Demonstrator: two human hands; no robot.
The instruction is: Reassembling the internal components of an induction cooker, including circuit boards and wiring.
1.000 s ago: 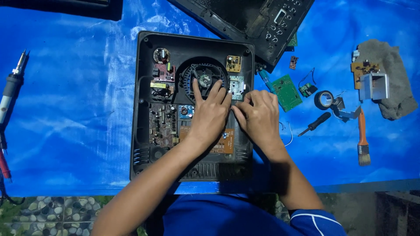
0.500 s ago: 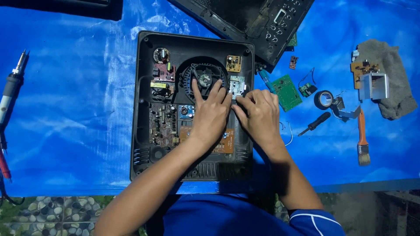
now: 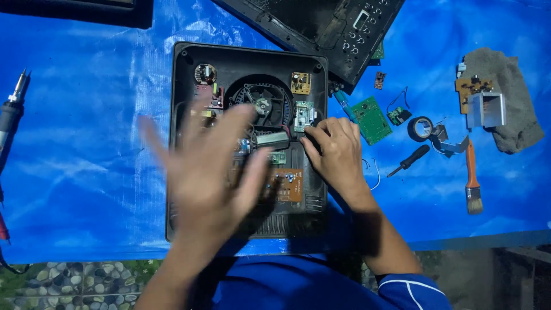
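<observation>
A black square appliance housing (image 3: 183,143) lies open on a blue tarp, showing a round fan (image 3: 261,103) and several small circuit boards. My left hand (image 3: 206,166) is blurred above the housing's left half, fingers spread and holding nothing. On the housing's right side, the fingertips of my right hand (image 3: 336,152) press by a small board (image 3: 304,115) and a silver part (image 3: 272,139). A brown board (image 3: 287,185) sits below my right hand.
The black top cover (image 3: 321,28) lies at the top. Right of the housing lie a green board (image 3: 372,119), a tape roll (image 3: 420,128), a screwdriver (image 3: 408,161), a brush (image 3: 472,181) and a grey cloth (image 3: 511,97) with parts. A soldering iron (image 3: 11,109) lies far left.
My left hand has lifted off the fan area and swung left and toward me, fingers spread. My right hand has stayed by the small board.
</observation>
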